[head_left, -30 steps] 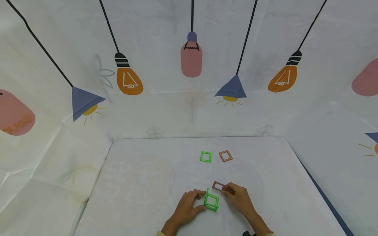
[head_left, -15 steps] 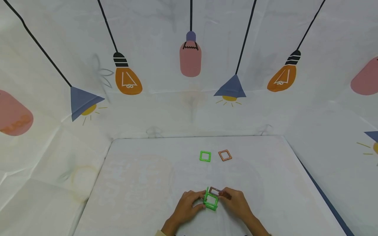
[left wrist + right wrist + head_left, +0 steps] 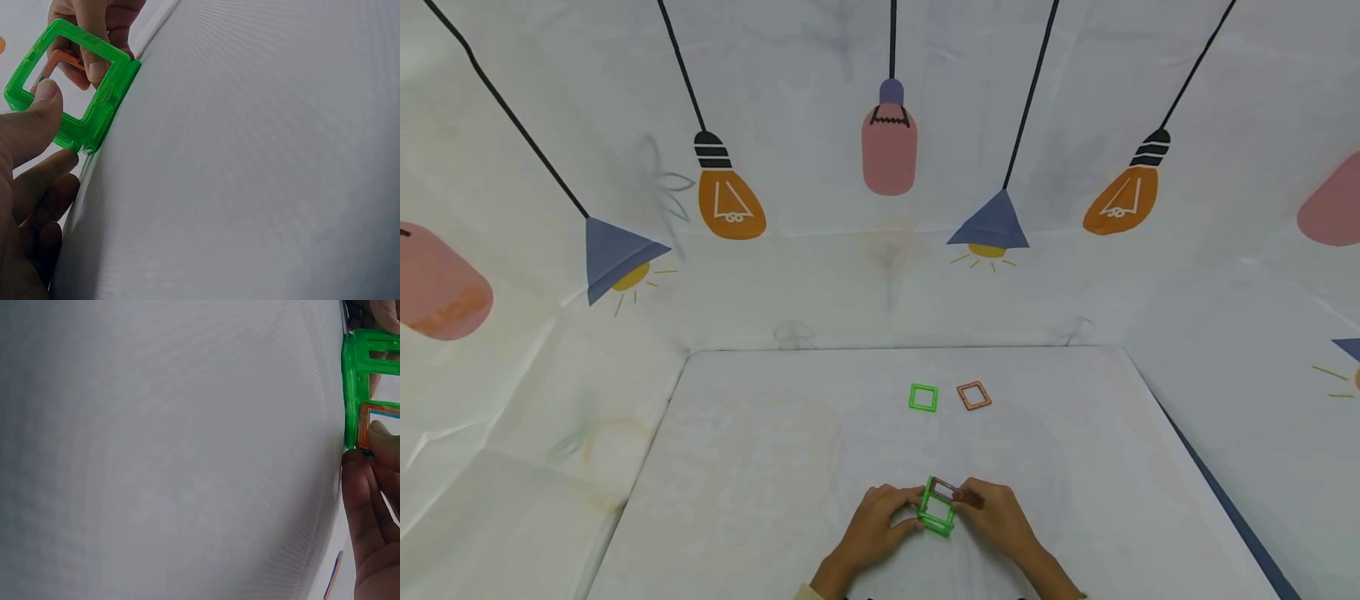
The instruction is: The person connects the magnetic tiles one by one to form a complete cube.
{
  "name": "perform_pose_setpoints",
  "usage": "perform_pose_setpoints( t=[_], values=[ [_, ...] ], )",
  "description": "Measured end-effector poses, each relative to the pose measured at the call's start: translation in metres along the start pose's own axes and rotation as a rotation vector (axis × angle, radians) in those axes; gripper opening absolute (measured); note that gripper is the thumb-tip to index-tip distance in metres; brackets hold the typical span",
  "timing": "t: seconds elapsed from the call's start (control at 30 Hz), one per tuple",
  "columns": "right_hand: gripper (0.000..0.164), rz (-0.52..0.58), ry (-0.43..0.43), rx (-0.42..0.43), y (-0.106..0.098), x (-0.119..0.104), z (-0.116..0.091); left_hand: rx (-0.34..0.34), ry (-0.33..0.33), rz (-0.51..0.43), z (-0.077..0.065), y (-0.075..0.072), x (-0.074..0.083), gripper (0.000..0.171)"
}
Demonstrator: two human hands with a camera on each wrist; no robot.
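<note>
Several green magnetic tiles [image 3: 936,526], square open frames, are joined with a flat one on the table and others standing from it. My left hand [image 3: 874,527] grips this build from the left. In the left wrist view the thumb [image 3: 45,109] lies against a standing green frame. At the far side of the build, an orange magnetic tile [image 3: 364,428] stands on edge, pinched between thumb and fingers of my right hand [image 3: 998,515]. Its lower edge is right at the green base in the right wrist view; in the head view my fingers cover part of it.
Farther back on the white table [image 3: 760,467] lie a loose green square tile [image 3: 912,397] and, to its right, a loose orange one [image 3: 963,398]. A white sheet [image 3: 820,283] printed with hanging lamps rises behind and on both sides.
The right hand has brought the orange tile left and toward me, from apart to the far edge of the green build. The left hand keeps its grip in place.
</note>
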State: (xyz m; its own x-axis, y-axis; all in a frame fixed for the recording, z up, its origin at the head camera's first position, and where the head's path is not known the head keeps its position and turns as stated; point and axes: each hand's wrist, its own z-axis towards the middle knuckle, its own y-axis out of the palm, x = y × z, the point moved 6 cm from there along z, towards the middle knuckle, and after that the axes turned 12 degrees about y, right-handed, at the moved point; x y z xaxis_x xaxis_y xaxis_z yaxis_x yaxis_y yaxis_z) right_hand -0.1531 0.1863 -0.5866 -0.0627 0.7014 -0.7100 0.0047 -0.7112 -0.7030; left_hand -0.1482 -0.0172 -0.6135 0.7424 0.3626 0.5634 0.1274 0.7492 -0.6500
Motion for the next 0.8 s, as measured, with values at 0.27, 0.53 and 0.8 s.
perform_pose_setpoints(
  t=[0.27, 0.53, 0.8],
  values=[
    [0.018, -0.052, 0.012, -0.11, 0.01, -0.001, 0.004, 0.005, 0.006, 0.007, 0.0, 0.0, 0.001, 0.026],
    [0.016, -0.118, 0.068, -0.143, 0.016, 0.001, 0.011, -0.007, -0.006, 0.002, 0.0, 0.001, 0.001, 0.025],
    [0.014, -0.127, 0.03, -0.127, 0.016, -0.001, 0.014, -0.02, -0.024, 0.01, 0.001, 0.0, 0.001, 0.024]
  ],
)
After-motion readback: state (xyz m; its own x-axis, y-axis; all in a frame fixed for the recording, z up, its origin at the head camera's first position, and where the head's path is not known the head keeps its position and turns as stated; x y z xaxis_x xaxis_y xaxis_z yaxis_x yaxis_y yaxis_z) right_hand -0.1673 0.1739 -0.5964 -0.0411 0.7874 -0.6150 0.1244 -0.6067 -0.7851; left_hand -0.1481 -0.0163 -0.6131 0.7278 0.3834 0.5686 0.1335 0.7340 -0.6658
